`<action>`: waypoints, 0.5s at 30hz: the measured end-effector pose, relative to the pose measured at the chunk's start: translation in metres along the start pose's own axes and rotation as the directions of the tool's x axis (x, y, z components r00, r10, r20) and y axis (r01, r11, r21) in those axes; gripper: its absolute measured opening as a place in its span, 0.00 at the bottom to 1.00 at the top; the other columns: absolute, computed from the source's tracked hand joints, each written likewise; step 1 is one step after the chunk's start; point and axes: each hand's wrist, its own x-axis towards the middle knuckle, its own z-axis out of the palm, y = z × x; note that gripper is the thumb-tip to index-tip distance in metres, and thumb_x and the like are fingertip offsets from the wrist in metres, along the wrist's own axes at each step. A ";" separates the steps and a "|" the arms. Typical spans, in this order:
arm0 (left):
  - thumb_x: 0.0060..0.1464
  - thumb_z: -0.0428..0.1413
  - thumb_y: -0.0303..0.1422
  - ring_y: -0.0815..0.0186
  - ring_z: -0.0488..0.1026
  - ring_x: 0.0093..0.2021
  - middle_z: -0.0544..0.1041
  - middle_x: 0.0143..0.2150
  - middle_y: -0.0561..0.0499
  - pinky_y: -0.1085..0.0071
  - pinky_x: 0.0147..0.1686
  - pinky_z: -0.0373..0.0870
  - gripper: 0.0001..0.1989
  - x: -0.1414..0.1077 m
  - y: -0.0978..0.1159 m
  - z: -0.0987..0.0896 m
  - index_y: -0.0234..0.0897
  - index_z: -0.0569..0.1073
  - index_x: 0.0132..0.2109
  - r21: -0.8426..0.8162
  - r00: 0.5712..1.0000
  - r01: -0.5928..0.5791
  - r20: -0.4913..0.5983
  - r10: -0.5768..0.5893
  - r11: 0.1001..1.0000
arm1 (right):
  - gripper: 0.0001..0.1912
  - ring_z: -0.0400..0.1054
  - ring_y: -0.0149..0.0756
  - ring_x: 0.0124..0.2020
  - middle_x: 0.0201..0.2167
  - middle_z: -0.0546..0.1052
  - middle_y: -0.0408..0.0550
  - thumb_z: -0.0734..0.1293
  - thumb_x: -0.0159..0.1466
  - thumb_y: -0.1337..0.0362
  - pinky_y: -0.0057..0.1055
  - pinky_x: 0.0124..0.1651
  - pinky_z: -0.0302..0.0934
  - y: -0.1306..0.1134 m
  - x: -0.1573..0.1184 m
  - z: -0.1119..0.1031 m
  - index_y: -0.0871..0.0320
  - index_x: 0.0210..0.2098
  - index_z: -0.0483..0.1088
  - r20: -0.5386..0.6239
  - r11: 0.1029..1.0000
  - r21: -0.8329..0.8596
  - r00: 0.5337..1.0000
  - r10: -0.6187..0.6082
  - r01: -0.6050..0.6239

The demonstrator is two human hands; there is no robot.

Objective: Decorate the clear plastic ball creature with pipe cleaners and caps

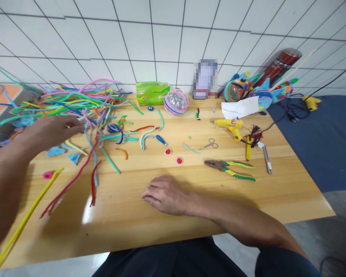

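My left hand (53,132) is over the pile of colourful pipe cleaners (75,100) at the left. Its fingers are bent together near a pink pipe cleaner; whether anything is between them is hidden. My right hand (165,194) rests on the table (190,223) with its fingers curled in and nothing visible in them. Beyond it lie two red discs with pale rims (179,161). A long crimson pipe cleaner (75,179) and a yellow one (27,219) stretch toward the front left. Blue fuzzy pieces (56,151) lie below my left hand.
Pliers (230,169), small scissors (210,144), a yellow glue gun (230,126) with a black cord and a utility knife (267,159) lie at the right. Along the wall stand a green tissue pack (152,93), a pipe-cleaner-wrapped clear ball (176,102) and a phone (205,79).
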 end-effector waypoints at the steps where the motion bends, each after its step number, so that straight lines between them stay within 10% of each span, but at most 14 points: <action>1: 0.63 0.44 0.54 0.62 0.75 0.40 0.85 0.41 0.58 0.73 0.38 0.61 0.26 -0.004 0.009 -0.003 0.43 0.78 0.50 0.021 1.000 -0.023 -0.016 0.023 1.000 | 0.11 0.77 0.34 0.38 0.34 0.83 0.45 0.66 0.78 0.62 0.32 0.45 0.66 0.000 0.000 0.000 0.57 0.41 0.78 0.003 1.000 -0.002 1.000 -0.001 0.001; 10: 0.60 0.48 0.51 0.63 0.75 0.38 0.84 0.40 0.51 0.73 0.41 0.65 0.25 -0.038 0.098 -0.018 0.40 0.80 0.48 -0.137 0.961 -0.277 -0.037 0.275 0.951 | 0.12 0.77 0.33 0.38 0.35 0.83 0.45 0.65 0.79 0.61 0.31 0.45 0.66 0.002 0.000 0.002 0.57 0.41 0.78 -0.017 0.999 -0.042 1.000 -0.025 0.024; 15: 0.62 0.57 0.49 0.65 0.77 0.39 0.85 0.38 0.53 0.73 0.42 0.70 0.16 -0.075 0.137 -0.029 0.43 0.83 0.42 -0.570 0.824 -0.412 0.100 0.557 0.711 | 0.15 0.76 0.34 0.37 0.33 0.83 0.45 0.63 0.79 0.60 0.32 0.42 0.66 0.004 0.000 0.005 0.58 0.40 0.78 -0.042 0.993 -0.099 0.997 -0.061 0.056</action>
